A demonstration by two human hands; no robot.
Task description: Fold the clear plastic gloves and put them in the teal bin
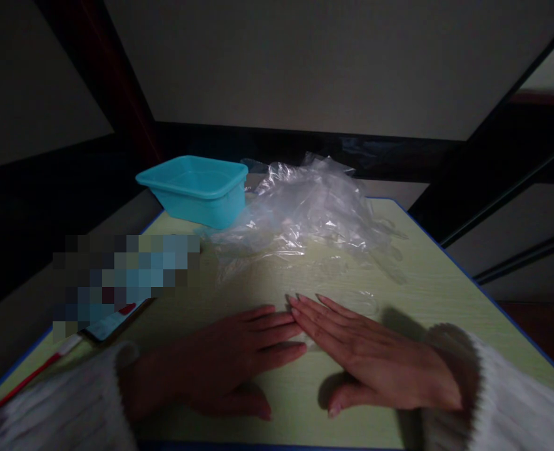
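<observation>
My left hand [230, 357] lies palm down near the front of the table, its fingers stretched out toward the right. From the other side my right hand [370, 360] reaches in, also flat, with its fingertips meeting or overlapping those of the left. Beneath and just beyond the fingers is a thin clear plastic sheet [365, 302] with rounded, finger-like outlines, possibly a disposable glove; my hands hide much of it. Farther back sits a crumpled heap of clear plastic [314, 200], with finger-shaped ends showing at its right side.
A turquoise plastic basket [211, 203] stands at the back left of the pale yellow table [277, 416], which has a blue edge. On the left lies a phone [117, 319], its screen mostly blurred out, with a red cable [30, 378] plugged in. A wall rises behind.
</observation>
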